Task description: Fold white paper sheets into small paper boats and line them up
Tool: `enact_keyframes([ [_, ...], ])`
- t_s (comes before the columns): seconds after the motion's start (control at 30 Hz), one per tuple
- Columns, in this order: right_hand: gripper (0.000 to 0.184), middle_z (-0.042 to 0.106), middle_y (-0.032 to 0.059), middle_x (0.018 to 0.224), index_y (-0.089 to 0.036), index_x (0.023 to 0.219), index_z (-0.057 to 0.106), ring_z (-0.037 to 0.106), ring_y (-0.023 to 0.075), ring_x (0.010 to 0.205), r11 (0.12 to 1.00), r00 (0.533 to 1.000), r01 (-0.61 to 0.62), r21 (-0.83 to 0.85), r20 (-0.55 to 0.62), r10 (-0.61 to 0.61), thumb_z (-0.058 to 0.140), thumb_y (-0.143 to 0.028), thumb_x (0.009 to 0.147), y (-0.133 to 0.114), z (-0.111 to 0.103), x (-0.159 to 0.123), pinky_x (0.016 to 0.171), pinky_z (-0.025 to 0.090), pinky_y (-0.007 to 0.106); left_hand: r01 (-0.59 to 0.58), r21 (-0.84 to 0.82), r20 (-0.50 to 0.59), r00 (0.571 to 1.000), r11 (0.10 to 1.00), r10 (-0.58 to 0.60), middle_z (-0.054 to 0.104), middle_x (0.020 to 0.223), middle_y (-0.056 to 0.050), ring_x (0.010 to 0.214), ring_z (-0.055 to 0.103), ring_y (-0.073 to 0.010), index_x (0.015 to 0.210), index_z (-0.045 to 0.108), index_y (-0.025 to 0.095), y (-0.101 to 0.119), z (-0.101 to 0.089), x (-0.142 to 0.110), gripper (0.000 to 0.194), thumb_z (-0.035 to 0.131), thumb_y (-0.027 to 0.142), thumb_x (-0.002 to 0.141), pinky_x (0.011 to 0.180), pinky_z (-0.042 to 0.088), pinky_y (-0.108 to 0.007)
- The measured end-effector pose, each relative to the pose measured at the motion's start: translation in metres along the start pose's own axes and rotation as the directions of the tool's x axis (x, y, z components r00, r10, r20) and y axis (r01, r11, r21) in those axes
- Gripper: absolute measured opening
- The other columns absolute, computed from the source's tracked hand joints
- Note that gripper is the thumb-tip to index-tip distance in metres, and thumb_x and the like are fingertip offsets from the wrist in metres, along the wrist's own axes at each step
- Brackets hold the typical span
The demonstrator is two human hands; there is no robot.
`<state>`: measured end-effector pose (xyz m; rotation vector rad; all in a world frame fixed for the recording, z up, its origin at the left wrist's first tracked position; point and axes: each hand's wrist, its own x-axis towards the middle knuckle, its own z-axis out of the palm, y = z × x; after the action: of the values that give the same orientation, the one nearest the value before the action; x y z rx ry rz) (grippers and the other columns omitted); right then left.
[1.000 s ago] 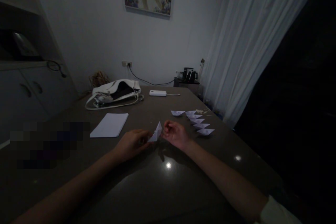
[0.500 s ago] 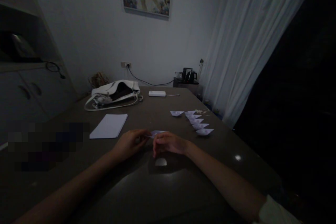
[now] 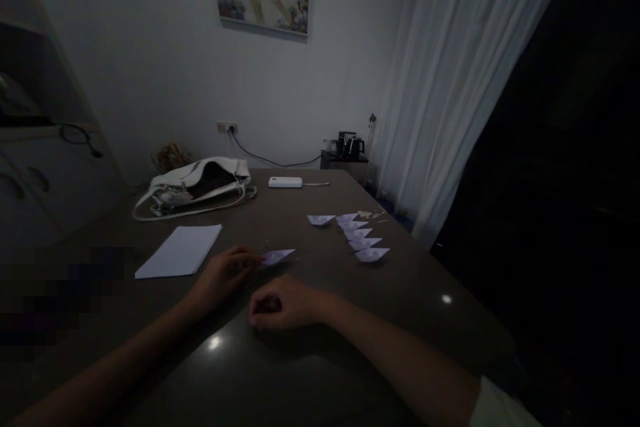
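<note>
A small folded paper boat (image 3: 278,257) stands on the dark table in front of me. My left hand (image 3: 226,278) pinches its left tip between thumb and fingers. My right hand (image 3: 286,303) rests nearer to me, below the boat and apart from it. Its fingers curl round towards the thumb, and I see nothing in them. Further right, several more paper boats (image 3: 373,255) stand in a slanting row, close together. One boat (image 3: 321,220) sits a little left of the row's far end.
Left of my hands lies a stack of white paper (image 3: 181,251). Behind it is a white handbag (image 3: 197,187) with its strap loose. A white power bank (image 3: 285,182) with a short cable lies towards the far edge. Small pale bits (image 3: 370,215) are scattered beyond the boats.
My right hand has drawn away from the paper boat towards me and curled its fingers. My left hand stays at the boat's left tip. The view has turned slightly right.
</note>
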<state>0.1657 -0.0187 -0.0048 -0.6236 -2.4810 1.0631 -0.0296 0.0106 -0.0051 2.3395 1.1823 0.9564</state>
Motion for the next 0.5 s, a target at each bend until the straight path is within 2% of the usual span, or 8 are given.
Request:
enact_keyframes([
  [0.1, 0.01, 0.055, -0.0036, 0.066, -0.014, 0.079, 0.061, 0.047, 0.0062, 0.059, 0.999, 0.999, 0.031, -0.038, 0.012, -0.031, 0.06, -0.024, 0.08, 0.0, -0.001, 0.0, 0.058, 0.035, 0.016, 0.065, -0.064, 0.02, 0.998, 0.996, -0.064, 0.069, 0.095, -0.008, 0.086, 0.064, -0.0231, 0.092, 0.07, 0.019, -0.002, 0.005, 0.006, 0.032, 0.055, 0.045, 0.078, 0.074, 0.051, -0.032],
  [0.2, 0.01, 0.054, -0.0035, 0.067, -0.014, 0.081, 0.061, 0.048, 0.0066, 0.06, 0.995, 0.999, 0.035, -0.091, 0.03, -0.032, 0.059, -0.023, 0.081, -0.003, -0.002, 0.0, 0.057, 0.035, 0.016, 0.127, -0.071, 0.039, 0.991, 0.989, -0.124, 0.071, 0.091, -0.007, 0.081, 0.065, -0.0238, 0.091, 0.07, 0.019, -0.002, 0.015, 0.022, 0.034, 0.057, 0.047, 0.076, 0.072, 0.051, -0.032],
  [0.3, 0.011, 0.056, -0.0027, 0.073, -0.015, 0.084, 0.06, 0.05, 0.0075, 0.063, 0.988, 0.998, 0.008, -0.154, 0.056, 0.0, 0.058, -0.025, 0.081, -0.006, -0.002, 0.0, 0.059, 0.036, 0.016, 0.144, -0.017, -0.003, 0.99, 0.989, -0.144, 0.072, 0.088, -0.007, 0.075, 0.064, -0.0226, 0.091, 0.07, 0.018, 0.003, 0.029, 0.052, 0.034, 0.055, 0.046, 0.078, 0.067, 0.049, -0.03],
  [0.5, 0.011, 0.06, -0.0011, 0.084, -0.016, 0.087, 0.059, 0.055, 0.0097, 0.074, 0.985, 0.997, 0.022, -0.171, 0.079, -0.009, 0.057, -0.026, 0.082, -0.004, -0.001, 0.0, 0.063, 0.038, 0.016, 0.063, 0.023, -0.045, 0.997, 0.998, -0.061, 0.072, 0.083, -0.007, 0.07, 0.063, -0.0202, 0.087, 0.071, 0.016, 0.014, 0.064, 0.119, 0.035, 0.054, 0.045, 0.076, 0.065, 0.047, -0.028],
])
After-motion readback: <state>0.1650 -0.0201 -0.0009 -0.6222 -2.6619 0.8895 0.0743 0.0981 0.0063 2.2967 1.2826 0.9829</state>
